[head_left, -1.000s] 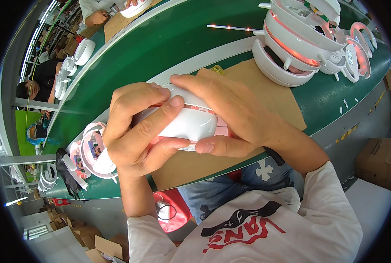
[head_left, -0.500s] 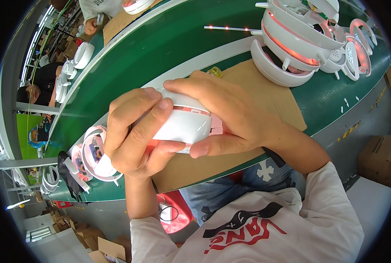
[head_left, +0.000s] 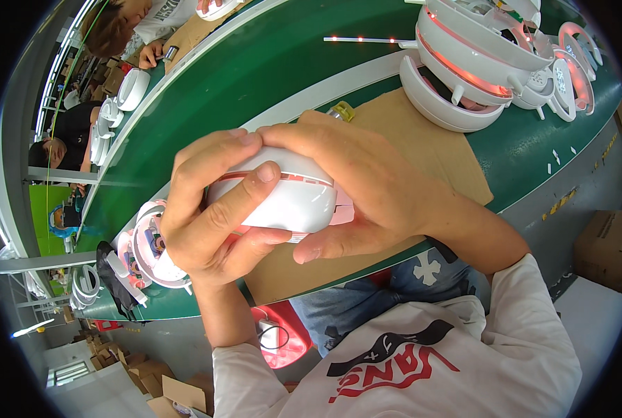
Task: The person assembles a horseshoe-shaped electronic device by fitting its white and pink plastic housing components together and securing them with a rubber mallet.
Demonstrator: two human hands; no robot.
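Between my two hands is a white, rounded plastic housing (head_left: 293, 202). A seam runs along its side, with pink parts showing through the gap. My left hand (head_left: 210, 209) is wrapped round its left end, one finger lying across the top and the thumb underneath. From the far side and the right, my right hand (head_left: 370, 177) curls over the housing, fingertips on its top near the left fingers. The right thumb (head_left: 332, 245) is at the lower right edge. The housing is held above a sheet of brown cardboard (head_left: 457, 160) on the green bench (head_left: 527, 164).
At right, white curved shells (head_left: 457, 63) are stacked, some glowing red, beside a thin lit strip (head_left: 363, 40). A small yellow-and-metal object (head_left: 341, 111) lies beyond my right hand. White ring-shaped parts (head_left: 150, 244) are at left. Co-workers sit across the conveyor (head_left: 206, 90).
The housing has tipped slightly in my hands, and my right thumb has slid down from its edge. Across the conveyor, a co-worker's head has leaned into view.
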